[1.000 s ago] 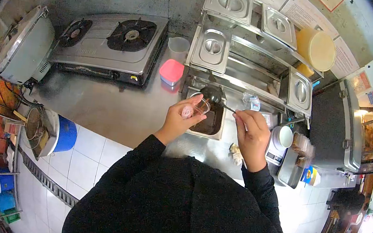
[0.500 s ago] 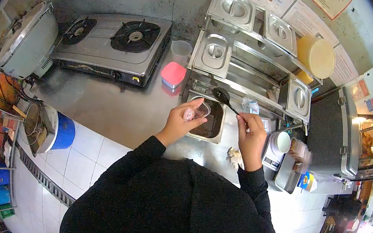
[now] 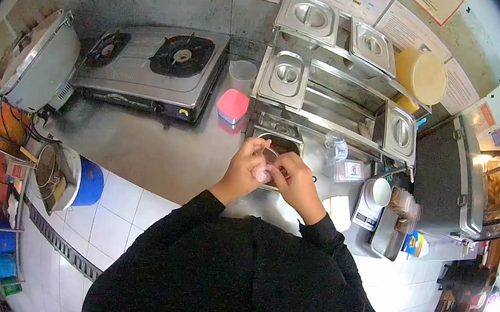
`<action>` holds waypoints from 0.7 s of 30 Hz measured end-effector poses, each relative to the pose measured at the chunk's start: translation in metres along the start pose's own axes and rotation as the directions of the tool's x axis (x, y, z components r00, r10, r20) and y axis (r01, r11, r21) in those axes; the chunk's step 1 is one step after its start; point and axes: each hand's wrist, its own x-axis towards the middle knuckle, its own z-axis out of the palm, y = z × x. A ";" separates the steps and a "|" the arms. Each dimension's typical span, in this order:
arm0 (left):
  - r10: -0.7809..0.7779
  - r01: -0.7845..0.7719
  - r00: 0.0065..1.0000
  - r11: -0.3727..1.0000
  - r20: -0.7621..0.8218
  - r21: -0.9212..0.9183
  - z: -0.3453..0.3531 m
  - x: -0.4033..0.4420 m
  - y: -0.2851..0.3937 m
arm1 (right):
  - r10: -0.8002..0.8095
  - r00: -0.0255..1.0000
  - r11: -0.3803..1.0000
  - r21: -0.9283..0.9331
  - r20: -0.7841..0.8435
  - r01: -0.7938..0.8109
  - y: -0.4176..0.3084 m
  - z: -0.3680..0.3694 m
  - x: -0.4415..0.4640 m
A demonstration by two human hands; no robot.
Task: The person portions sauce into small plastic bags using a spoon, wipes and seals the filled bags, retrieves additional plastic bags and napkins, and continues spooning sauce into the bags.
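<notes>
Over a metal container (image 3: 291, 135) set in the counter, my left hand (image 3: 240, 172) is closed around a clear plastic bag (image 3: 271, 153) with a pinkish bunched part (image 3: 262, 172). The fingers of my right hand (image 3: 297, 185) pinch at the same bag, close to the left fingertips. Both hands hide much of the bag and of the container below. A small dark round piece, probably the end of the spoon handle (image 3: 314, 178), shows just right of my right hand.
A gas stove (image 3: 148, 69) stands at the left, with a pink-lidded box (image 3: 232, 105) beside it. Lidded steel pans (image 3: 286, 73) fill the rack behind. A white bowl (image 3: 376, 193) on a scale and a metal tray (image 3: 387, 236) are at the right.
My right hand has let go of the black spoon and moved left to the bag. The spoon's bowl no longer shows above the container. The view has shifted slightly.
</notes>
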 end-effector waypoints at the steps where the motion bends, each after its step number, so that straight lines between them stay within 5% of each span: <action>1: 0.035 -0.037 0.999 0.997 0.022 0.062 -0.001 0.001 0.001 | -0.032 0.999 0.999 -0.031 0.004 0.032 0.005 0.000 0.001; 5: -0.211 0.216 0.975 0.973 0.067 -0.084 -0.007 0.001 0.007 | 0.036 0.997 0.991 0.133 -0.069 -0.026 0.008 -0.007 -0.006; 7: -0.545 0.546 0.823 0.677 0.162 -0.494 -0.007 0.004 0.004 | 0.170 0.983 0.906 0.402 -0.062 -0.131 0.013 -0.006 -0.009; 11: -0.576 0.505 0.811 0.597 0.105 -0.624 0.000 0.009 0.018 | 0.229 0.962 0.839 0.532 -0.148 -0.117 0.009 -0.003 -0.013; 13: -0.598 0.527 0.795 0.598 0.101 -0.604 0.002 0.011 0.026 | 0.320 0.942 0.629 0.766 -0.101 -0.132 0.009 0.000 -0.015; 21: -0.598 0.504 0.800 0.631 0.044 -0.590 0.012 0.005 0.033 | 0.337 0.941 0.536 0.813 0.040 -0.226 0.013 -0.001 -0.022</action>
